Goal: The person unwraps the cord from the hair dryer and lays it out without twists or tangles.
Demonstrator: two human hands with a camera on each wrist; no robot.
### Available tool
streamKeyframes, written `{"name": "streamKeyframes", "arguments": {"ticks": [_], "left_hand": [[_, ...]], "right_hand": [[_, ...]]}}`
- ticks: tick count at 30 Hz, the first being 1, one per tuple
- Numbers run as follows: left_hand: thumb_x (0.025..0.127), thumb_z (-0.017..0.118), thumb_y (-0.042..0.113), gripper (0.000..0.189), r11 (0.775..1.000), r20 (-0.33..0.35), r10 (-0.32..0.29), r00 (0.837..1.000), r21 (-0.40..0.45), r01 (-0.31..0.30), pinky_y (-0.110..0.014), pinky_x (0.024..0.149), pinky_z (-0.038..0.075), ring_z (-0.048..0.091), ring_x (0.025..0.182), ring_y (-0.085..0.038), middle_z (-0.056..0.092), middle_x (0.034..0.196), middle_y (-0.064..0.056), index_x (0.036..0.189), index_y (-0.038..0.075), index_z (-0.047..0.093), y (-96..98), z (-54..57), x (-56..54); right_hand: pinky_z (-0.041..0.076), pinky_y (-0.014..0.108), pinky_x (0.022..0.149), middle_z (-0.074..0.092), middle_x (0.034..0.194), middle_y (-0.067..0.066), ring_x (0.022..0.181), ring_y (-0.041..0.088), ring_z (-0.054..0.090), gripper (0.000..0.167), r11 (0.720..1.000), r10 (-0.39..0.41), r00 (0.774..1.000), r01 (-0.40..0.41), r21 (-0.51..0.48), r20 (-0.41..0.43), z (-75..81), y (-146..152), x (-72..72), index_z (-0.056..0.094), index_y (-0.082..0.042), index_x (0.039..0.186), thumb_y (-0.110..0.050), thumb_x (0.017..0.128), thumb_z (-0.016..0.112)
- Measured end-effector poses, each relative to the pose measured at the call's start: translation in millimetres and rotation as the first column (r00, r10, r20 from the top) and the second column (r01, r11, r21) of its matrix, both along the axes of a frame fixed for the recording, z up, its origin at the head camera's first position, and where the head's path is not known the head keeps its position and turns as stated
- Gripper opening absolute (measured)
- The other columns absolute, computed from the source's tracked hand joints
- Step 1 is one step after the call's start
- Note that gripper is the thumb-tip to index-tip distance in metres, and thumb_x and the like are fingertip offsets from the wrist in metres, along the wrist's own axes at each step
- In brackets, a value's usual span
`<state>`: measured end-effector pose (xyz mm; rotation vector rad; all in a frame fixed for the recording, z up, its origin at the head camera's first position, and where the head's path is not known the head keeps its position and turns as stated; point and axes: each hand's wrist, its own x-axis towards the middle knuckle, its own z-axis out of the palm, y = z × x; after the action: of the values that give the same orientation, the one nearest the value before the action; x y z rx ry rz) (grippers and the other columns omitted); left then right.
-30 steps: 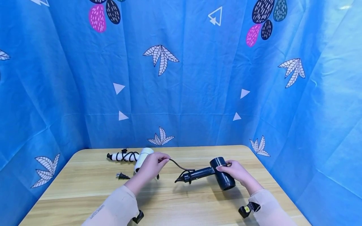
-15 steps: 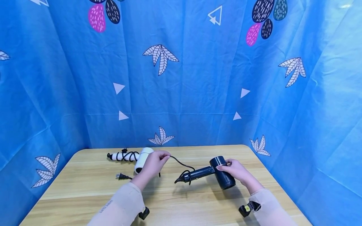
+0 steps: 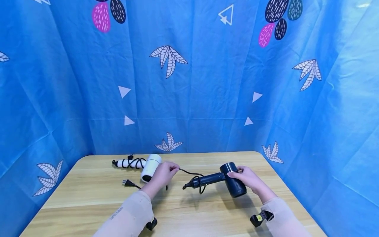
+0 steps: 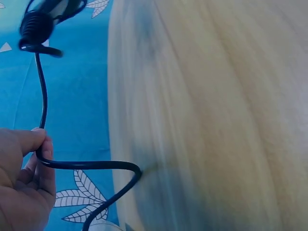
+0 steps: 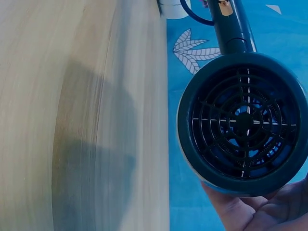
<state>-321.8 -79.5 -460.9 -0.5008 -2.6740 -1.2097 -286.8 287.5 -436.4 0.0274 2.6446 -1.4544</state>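
In the head view, my right hand (image 3: 248, 178) grips the barrel of a black hair dryer (image 3: 235, 186), held tilted over the table with its handle pointing left. The right wrist view looks straight into the round grille (image 5: 243, 120) of the dryer. Thumb and fingertips of my left hand (image 3: 163, 173) pinch its black power cord (image 3: 190, 173), which runs to a loop around the handle's end. Past the pinch, the cord (image 4: 91, 165) hangs in a bend in the left wrist view. The two-pin plug (image 3: 128, 183) lies left of my left forearm, which hides part of the cord.
A white hair dryer (image 3: 151, 168) lies at the back left of the wooden table (image 3: 88, 204), black cord wound round its handle, partly behind my left hand. Blue patterned cloth (image 3: 189, 98) hangs behind the table and on both sides.
My left hand has shifted slightly right and then down, still pinching the cord. The cord's loop at the handle has changed shape, and the plug has moved slightly. The right hand stays nearly still.
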Motion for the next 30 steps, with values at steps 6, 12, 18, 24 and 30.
{"name": "streamKeyframes", "arguments": {"ticks": [6, 12, 18, 24, 30], "left_hand": [[0.094, 0.069, 0.008, 0.010, 0.993, 0.007, -0.075, 0.997, -0.092, 0.075, -0.037, 0.079, 0.057, 0.069, 0.089, -0.019, 0.075, 0.098, -0.004, 0.097, 0.010, 0.078, 1.4, -2.9, 3.5], [0.094, 0.070, 0.007, 0.010, 0.978, 0.042, -0.138, 0.990, -0.150, 0.143, -0.036, 0.078, 0.058, 0.070, 0.092, -0.020, 0.075, 0.097, -0.003, 0.097, 0.010, 0.079, 0.9, -3.9, 6.1], [0.094, 0.070, 0.010, 0.010, 0.957, 0.068, -0.199, 0.978, -0.202, 0.208, -0.037, 0.079, 0.057, 0.070, 0.095, -0.021, 0.075, 0.100, -0.001, 0.096, 0.012, 0.079, -2.3, -6.6, 10.7], [0.093, 0.071, 0.012, 0.009, 0.940, 0.085, -0.254, 0.964, -0.214, 0.266, -0.034, 0.077, 0.057, 0.070, 0.091, -0.018, 0.075, 0.096, 0.001, 0.095, 0.015, 0.079, -4.7, -5.8, 14.3], [0.095, 0.070, 0.013, 0.011, 0.928, 0.107, -0.291, 0.951, -0.212, 0.308, -0.031, 0.077, 0.058, 0.070, 0.093, -0.017, 0.075, 0.099, 0.001, 0.099, 0.013, 0.079, -9.0, -1.0, 18.7]], "right_hand": [[0.056, 0.043, 0.085, 0.063, 0.116, 0.023, 0.097, 0.027, 0.064, 0.072, 1.000, 0.010, 1.000, -0.010, -0.016, 0.003, 2.8, -1, 0.6, 0.046, 0.013, 0.134, -0.037, 0.089, 0.072], [0.056, 0.043, 0.085, 0.062, 0.118, 0.025, 0.098, 0.027, 0.065, 0.072, 0.999, 0.002, 1.000, -0.002, -0.032, 0.001, 4.4, 1, 0.1, 0.043, 0.013, 0.136, -0.036, 0.091, 0.070], [0.057, 0.042, 0.082, 0.061, 0.118, 0.026, 0.095, 0.026, 0.065, 0.072, 0.997, -0.003, 1.000, 0.002, -0.071, -0.001, 4.5, 2, -1.0, 0.040, 0.016, 0.137, -0.033, 0.093, 0.068], [0.057, 0.042, 0.082, 0.058, 0.122, 0.029, 0.096, 0.026, 0.065, 0.075, 0.996, -0.016, 1.000, 0.015, -0.093, -0.003, 6.8, 1, 0.5, 0.037, 0.017, 0.139, -0.033, 0.092, 0.069], [0.057, 0.042, 0.083, 0.056, 0.125, 0.030, 0.098, 0.027, 0.065, 0.077, 0.994, -0.032, 0.999, 0.032, -0.107, 0.003, 4.7, 1, 0.3, 0.036, 0.016, 0.139, -0.034, 0.092, 0.070]]}}
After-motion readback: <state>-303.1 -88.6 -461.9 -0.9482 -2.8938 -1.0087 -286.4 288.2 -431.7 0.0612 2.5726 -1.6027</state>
